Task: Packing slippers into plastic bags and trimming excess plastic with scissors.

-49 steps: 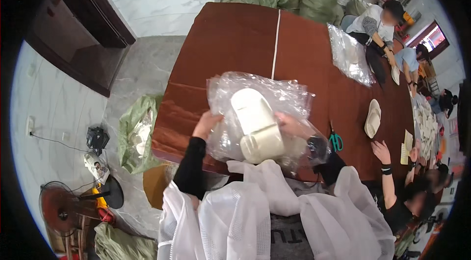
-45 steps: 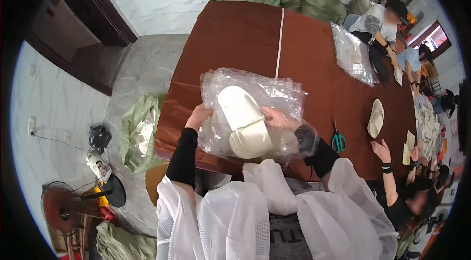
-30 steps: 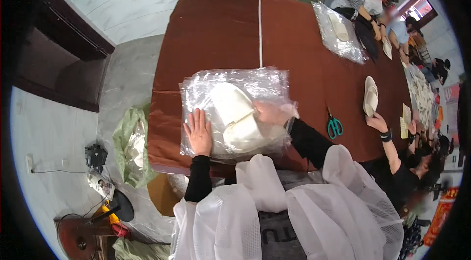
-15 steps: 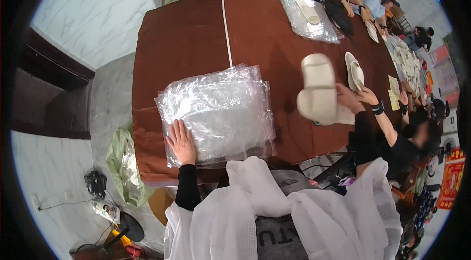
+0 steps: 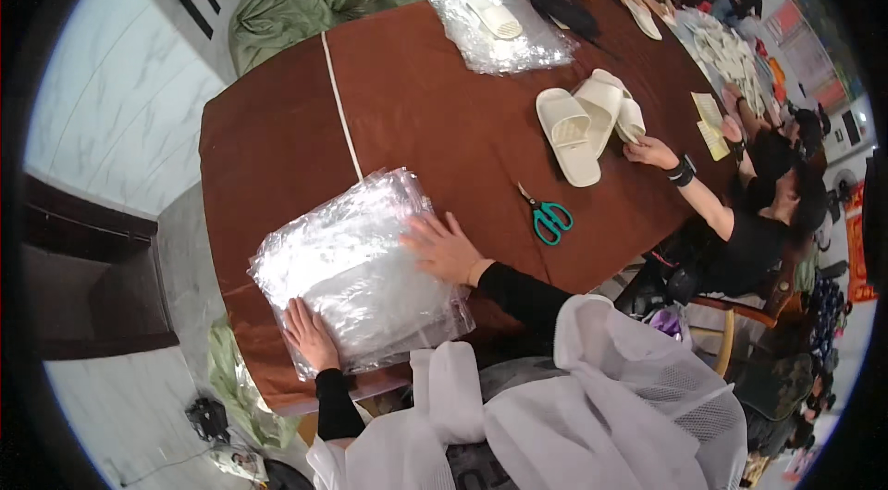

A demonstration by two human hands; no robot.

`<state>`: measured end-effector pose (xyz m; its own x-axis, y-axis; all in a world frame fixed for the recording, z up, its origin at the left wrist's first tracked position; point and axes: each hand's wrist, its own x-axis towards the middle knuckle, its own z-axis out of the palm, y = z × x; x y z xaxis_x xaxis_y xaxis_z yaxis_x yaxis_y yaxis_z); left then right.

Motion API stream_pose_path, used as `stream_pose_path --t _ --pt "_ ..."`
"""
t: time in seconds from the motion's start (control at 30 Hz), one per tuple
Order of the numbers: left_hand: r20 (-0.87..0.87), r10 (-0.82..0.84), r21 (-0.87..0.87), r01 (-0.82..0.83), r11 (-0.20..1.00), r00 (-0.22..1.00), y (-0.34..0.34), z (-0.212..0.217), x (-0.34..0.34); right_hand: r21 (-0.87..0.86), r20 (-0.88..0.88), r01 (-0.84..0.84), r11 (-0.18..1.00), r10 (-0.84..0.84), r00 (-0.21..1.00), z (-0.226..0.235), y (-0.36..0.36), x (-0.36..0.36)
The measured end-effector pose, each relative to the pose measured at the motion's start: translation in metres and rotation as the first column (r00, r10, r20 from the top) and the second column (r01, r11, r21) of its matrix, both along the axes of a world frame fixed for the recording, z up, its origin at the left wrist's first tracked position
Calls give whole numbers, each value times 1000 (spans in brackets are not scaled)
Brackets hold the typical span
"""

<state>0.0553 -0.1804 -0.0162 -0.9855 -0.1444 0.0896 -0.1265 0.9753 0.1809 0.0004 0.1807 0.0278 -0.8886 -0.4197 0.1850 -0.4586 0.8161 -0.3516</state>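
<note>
A stack of clear plastic bags lies flat near the front of the brown-covered table. My left hand rests on the stack's near-left edge, fingers stretched out. Over its right side lies my right hand, fingers spread and a little blurred, holding nothing. To the right of the stack are green-handled scissors, blades pointing away from me. Beyond them, cream slippers lie overlapping on the cloth. A co-worker's hand reaches in from the right and touches the slipper at the group's right end.
At the far side, another cream slipper lies on plastic bags, near a person's arms. Yellow paper slips are at the right edge. Green sacks stand behind the table. A white strip crosses the brown cloth.
My right hand has left the slippers, now lying on the table, and moved left onto the bags. The scissors have come into plain sight. The whole view has turned.
</note>
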Motion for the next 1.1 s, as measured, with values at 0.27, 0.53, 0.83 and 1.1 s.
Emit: stream_pose_path --t 0.27,0.53,0.83,1.1 --pt "6 -29 49 29 998 1000 4 5 -10 2 49 -41 999 41 998 -24 28 -1" --pt "14 -41 40 41 998 999 -7 2 -5 -71 58 1 997 3 998 27 -69 25" --pt "-42 -61 194 68 979 997 -19 -2 4 -718 493 432 546 -40 869 -9 -46 8" --pt "-29 -155 -81 152 985 987 -27 3 -2 -686 441 724 -74 -833 333 -10 236 -93"
